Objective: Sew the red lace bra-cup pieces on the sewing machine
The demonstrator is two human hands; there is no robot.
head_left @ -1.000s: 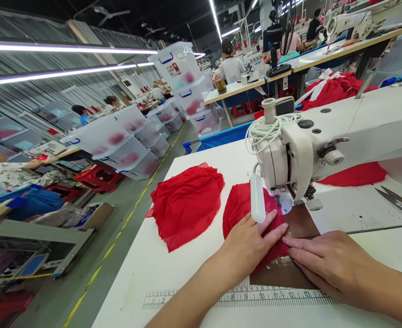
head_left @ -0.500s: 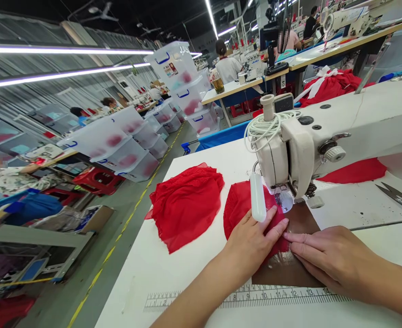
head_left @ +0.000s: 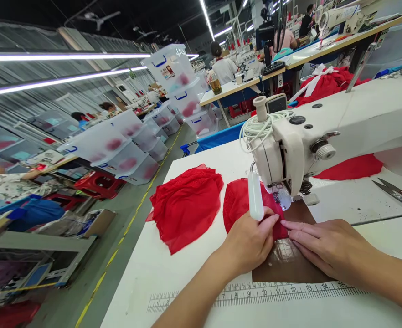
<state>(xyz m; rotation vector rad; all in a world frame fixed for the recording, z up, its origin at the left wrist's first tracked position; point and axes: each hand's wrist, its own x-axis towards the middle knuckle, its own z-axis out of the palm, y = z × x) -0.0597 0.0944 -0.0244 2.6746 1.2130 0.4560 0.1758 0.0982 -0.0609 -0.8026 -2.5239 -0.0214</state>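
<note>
My left hand [head_left: 252, 239] lies flat with fingers together on a piece of red lace fabric [head_left: 237, 202], pressing it down just in front of the presser foot [head_left: 283, 198] of a white sewing machine [head_left: 324, 132]. My right hand [head_left: 319, 248] rests flat beside it on the brown plate [head_left: 290, 266], fingertips touching the fabric's edge and nearly meeting the left fingers. Neither hand grips anything; both press down with stretched fingers.
A second pile of red fabric [head_left: 187, 205] lies to the left on the white table [head_left: 146, 273]. A printed ruler [head_left: 255, 294] runs along the near edge. Scissors [head_left: 397, 193] lie at the right. Plastic bins [head_left: 126, 146] and other workers fill the aisle behind.
Both hands have slid forward toward the needle, feeding the red fabric under the presser foot; less fabric shows in front of the foot. The view shifted slightly.
</note>
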